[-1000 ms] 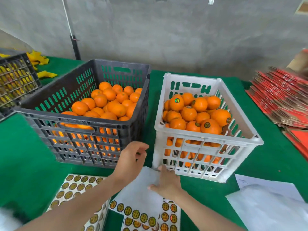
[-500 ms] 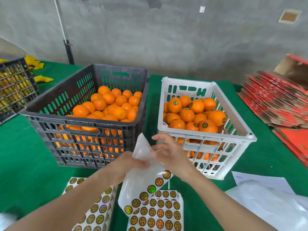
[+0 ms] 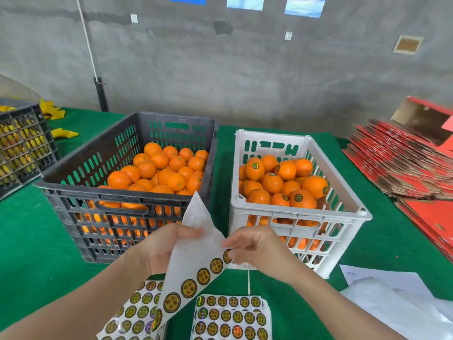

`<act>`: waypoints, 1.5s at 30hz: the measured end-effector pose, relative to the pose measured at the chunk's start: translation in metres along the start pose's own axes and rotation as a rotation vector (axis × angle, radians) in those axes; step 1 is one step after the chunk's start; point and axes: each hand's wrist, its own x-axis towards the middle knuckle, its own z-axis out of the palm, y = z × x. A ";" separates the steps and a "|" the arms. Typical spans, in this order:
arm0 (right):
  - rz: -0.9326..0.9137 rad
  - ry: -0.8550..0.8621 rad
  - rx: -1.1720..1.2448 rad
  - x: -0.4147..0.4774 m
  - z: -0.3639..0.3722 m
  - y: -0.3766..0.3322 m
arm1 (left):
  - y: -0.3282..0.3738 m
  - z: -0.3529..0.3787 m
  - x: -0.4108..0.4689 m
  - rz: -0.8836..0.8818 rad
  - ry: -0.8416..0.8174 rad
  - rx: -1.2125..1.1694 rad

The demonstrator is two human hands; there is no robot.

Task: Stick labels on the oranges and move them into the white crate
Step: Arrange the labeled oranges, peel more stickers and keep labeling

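A black crate (image 3: 117,200) holds unlabelled oranges (image 3: 161,173). Right of it, the white crate (image 3: 301,217) holds oranges with round gold labels (image 3: 297,198). In front of both crates my left hand (image 3: 166,249) grips a mostly used white label sheet (image 3: 196,253), lifted off the table with one row of gold labels along its lower edge. My right hand (image 3: 255,246) pinches the label at the sheet's right end. Full label sheets (image 3: 230,317) lie flat below my hands, one of them at the lower left (image 3: 132,315).
The table is covered in green cloth (image 3: 29,241). A second dark crate (image 3: 22,146) stands at the far left. Flattened red cartons (image 3: 404,165) are stacked at the right. White backing paper (image 3: 392,298) lies at the lower right. A grey wall runs behind.
Both hands lifted the used label sheet off the table and raised it. My right hand moved from the sheet's top to pinch a label at its right end.
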 end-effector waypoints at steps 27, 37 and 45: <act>-0.201 0.133 -0.014 0.025 0.004 -0.029 | -0.023 0.023 0.032 -0.235 -0.167 1.012; -0.307 0.288 -0.046 0.082 0.016 -0.046 | 0.038 0.010 -0.028 0.440 -0.043 1.137; -0.283 0.155 -0.359 0.156 0.052 -0.059 | 0.137 -0.080 -0.011 0.416 0.508 1.168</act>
